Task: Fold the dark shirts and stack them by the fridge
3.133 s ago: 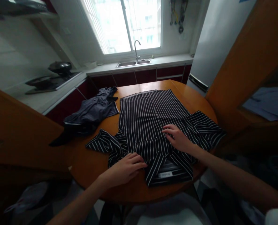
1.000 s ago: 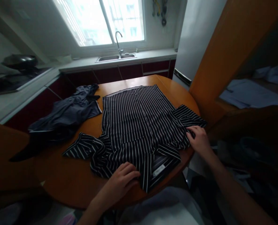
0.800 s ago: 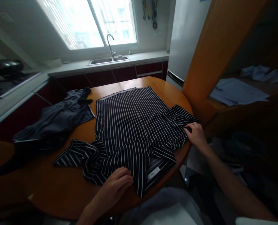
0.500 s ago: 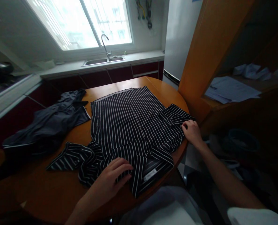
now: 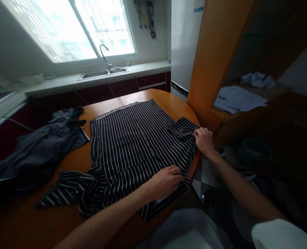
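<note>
A black shirt with white stripes lies spread on the round wooden table, its collar end towards me. My right hand is closed, pinching the shirt at the right sleeve by the table's edge. Across the collar reaches my left hand, palm down, its fingers bent onto the cloth beside the collar. Its fingertips are partly hidden, but it appears closed on the shirt. The left sleeve lies crumpled on the table.
A dark grey garment is heaped at the table's left side. Behind the table runs a counter with a sink and a tap. At right, papers lie on a wooden shelf beside an orange wooden post.
My left hand has moved right from the shirt's left shoulder across the collar. My right hand went from the chest to the right sleeve and pinched it. The view has turned right.
</note>
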